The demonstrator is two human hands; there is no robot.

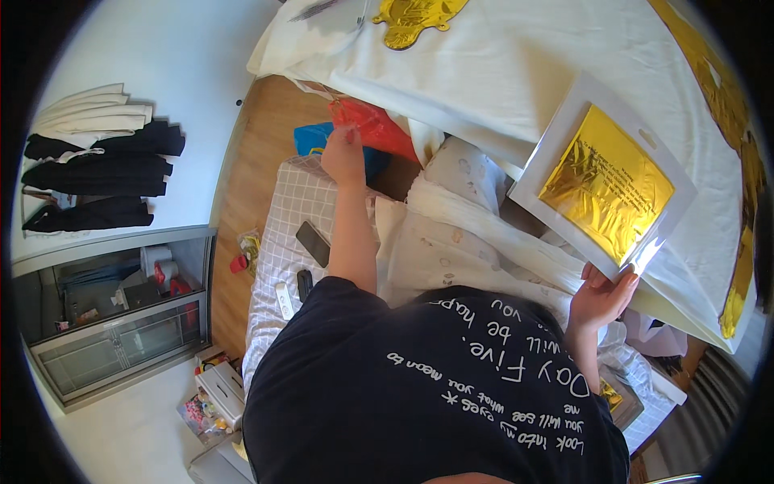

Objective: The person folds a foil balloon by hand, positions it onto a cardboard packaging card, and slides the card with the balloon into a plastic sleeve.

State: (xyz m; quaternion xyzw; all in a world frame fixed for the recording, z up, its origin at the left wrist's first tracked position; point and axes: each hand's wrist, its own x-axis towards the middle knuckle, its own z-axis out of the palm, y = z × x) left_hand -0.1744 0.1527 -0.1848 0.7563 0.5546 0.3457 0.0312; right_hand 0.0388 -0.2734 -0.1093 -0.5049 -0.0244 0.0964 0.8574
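Note:
My right hand pinches the lower corner of a flat clear-and-white packet, thumb on top. Inside it lies a folded gold foil sheet with small dark print. The packet is tilted above the white-covered table, its hanging slot at the upper right. My left hand reaches out at the table's near edge, fingers closed on a red plastic bag. Its fingertips are partly hidden. A blue bag lies just below and behind that hand.
A gold foil balloon lies flat on the white tablecloth, with more gold foil along its right side. A phone rests on the checked bedding left of me. Clothes hang on the left wall above a glass-fronted cabinet.

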